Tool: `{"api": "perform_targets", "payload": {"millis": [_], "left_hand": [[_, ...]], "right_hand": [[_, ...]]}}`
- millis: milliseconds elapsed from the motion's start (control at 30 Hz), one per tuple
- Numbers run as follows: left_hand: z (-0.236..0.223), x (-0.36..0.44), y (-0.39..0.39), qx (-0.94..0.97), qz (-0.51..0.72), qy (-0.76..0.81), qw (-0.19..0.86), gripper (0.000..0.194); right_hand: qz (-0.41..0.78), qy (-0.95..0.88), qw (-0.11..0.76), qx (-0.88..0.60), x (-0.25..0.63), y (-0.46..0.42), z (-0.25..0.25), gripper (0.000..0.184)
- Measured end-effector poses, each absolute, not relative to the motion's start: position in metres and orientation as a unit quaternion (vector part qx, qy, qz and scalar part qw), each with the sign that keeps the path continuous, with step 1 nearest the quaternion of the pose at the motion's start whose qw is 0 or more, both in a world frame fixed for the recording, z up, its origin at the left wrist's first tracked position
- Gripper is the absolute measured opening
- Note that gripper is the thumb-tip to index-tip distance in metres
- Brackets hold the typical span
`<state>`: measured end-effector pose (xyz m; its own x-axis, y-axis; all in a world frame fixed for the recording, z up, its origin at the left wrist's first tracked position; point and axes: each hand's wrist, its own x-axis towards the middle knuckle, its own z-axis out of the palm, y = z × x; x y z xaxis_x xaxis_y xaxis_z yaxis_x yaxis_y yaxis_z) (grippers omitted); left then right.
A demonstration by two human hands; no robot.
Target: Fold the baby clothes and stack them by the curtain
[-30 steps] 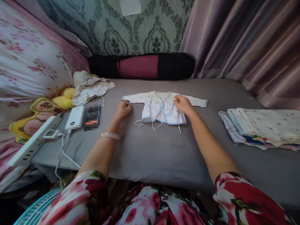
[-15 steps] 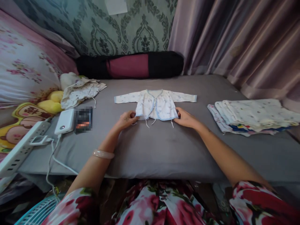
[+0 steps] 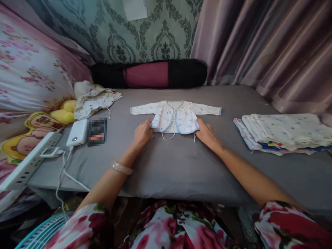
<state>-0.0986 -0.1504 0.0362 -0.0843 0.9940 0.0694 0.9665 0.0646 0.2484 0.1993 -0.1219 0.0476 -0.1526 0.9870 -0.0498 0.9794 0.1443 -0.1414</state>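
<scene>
A small white baby shirt with blue trim and a faint print lies spread on the grey sheet, its sleeves stretched out to both sides. Thin white ties hang from its front and lower hem. At the shirt's lower left corner, my left hand has its fingers closed on the fabric. My right hand pinches the lower right corner the same way. The fingertips of both hands are partly hidden. A pale bangle circles my left wrist.
Folded baby clothes are stacked at the right. On the left lie a crumpled spotted cloth, a white power bank, a blurred dark item and a power strip with cables. A black and maroon bolster lies along the wall.
My fingers have shifted from lying beside the hem corners to gripping them, with both hands turned more knuckles-up. The view has moved slightly left. The shirt stays spread out.
</scene>
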Motion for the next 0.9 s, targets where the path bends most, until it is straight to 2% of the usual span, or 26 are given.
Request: {"api": "perform_targets", "payload": {"millis": [233, 400, 500, 600, 767, 900], "left_hand": [[0.045, -0.109, -0.158, 0.733, 0.002, 0.68, -0.018, 0.03], [0.049, -0.109, -0.158, 0.768, 0.018, 0.636, -0.075, 0.05], [0.049, -0.117, -0.156, 0.826, 0.02, 0.561, -0.049, 0.05], [0.05, -0.125, -0.154, 0.84, -0.01, 0.542, 0.014, 0.048], [0.063, -0.109, -0.15, 0.799, 0.046, 0.599, 0.03, 0.05], [0.068, -0.064, -0.138, 0.784, 0.106, 0.611, 0.035, 0.034]], "right_hand": [[0.006, -0.78, -0.025, -0.625, 0.218, -0.131, 0.056, 0.038], [-0.049, -0.812, 0.006, -0.582, 0.216, -0.131, 0.053, 0.044], [-0.043, -0.867, 0.02, -0.496, 0.221, -0.127, 0.053, 0.047], [0.009, -0.897, -0.008, -0.442, 0.228, -0.123, 0.059, 0.042], [0.044, -0.87, -0.061, -0.487, 0.219, -0.118, 0.084, 0.023], [0.098, -0.845, 0.023, -0.525, 0.181, -0.101, 0.095, 0.025]]}}
